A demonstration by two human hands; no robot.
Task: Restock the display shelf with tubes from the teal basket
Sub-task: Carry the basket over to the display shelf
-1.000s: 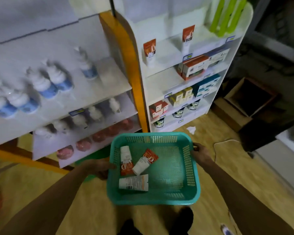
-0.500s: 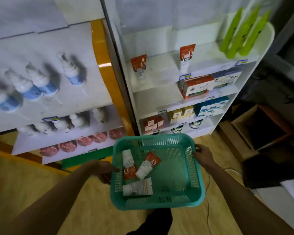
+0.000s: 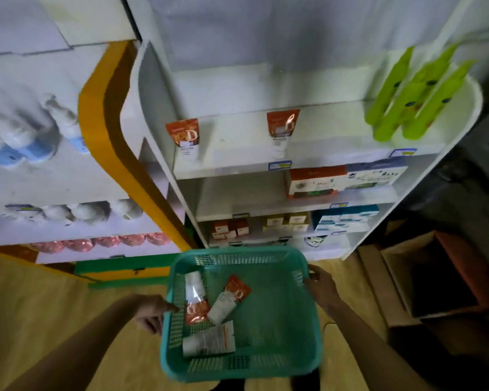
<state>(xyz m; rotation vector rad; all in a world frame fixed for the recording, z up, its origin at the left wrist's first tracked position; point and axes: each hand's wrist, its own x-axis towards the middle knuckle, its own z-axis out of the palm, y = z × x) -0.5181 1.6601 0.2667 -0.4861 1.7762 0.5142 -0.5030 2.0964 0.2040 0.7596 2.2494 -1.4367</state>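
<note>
- The step in hand looks like carrying: the left hand (image 3: pixel 153 313) grips the left rim of the teal basket (image 3: pixel 277 328) and the right hand (image 3: pixel 321 286) grips its right rim, so both are closed on the basket and neither holds a tube.
- Three tubes lie loose in the basket's left half: one (image 3: pixel 195 294) along the left wall, one (image 3: pixel 229 299) tilted beside it and touching it, and one (image 3: pixel 209 341) flat near the front left corner.
- The white shelf unit (image 3: pixel 316 210) stands just beyond the basket. Two matching tubes stand on its top shelf, one (image 3: pixel 184 138) near the left end and one (image 3: pixel 281 131) near the middle, with bare shelf between them.
- Next, I judge, one hand must let go of the rim to pick a tube, while the other hand bears the basket alone.
- Green bottles (image 3: pixel 415 94) fill the right end of that shelf; boxes (image 3: pixel 316 182) sit on the shelf below.
- Nothing blocks the reach to the gap.
</note>
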